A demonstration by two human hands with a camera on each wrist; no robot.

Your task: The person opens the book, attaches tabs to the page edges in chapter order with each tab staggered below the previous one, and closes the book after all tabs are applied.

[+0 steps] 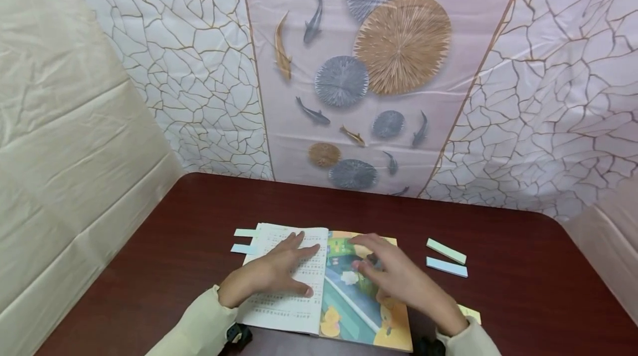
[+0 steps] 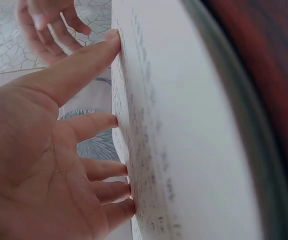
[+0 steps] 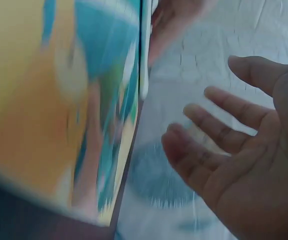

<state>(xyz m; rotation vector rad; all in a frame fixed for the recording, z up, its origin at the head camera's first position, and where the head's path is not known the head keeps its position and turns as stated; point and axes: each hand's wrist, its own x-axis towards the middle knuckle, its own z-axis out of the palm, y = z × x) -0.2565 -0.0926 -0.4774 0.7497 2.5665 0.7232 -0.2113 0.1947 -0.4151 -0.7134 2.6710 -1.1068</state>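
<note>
Right hand (image 1: 395, 274): raised above book (image 1: 356, 317) | left hand (image 1: 276, 272): spread on page (image 1: 269, 314)

No text can be read: rows of small print (image 1: 312, 271) cover the white page (image 1: 293, 308), lower centre of the head view, too tiny there and blurred in the left wrist view.

Open book (image 1: 323, 289), red table (image 1: 523, 289).
Left hand (image 1: 279, 268) rests spread on text page (image 1: 279, 311); right hand (image 1: 401, 277) is over illustrated page (image 1: 349, 311). Green tab (image 1: 245, 232), blue tab (image 1: 243, 249) at left edge; green strip (image 1: 446, 251), blue strip (image 1: 447, 267) at right (yellow strip (image 1: 469, 313) beside right sleeve (image 1: 471, 340)).
</note>
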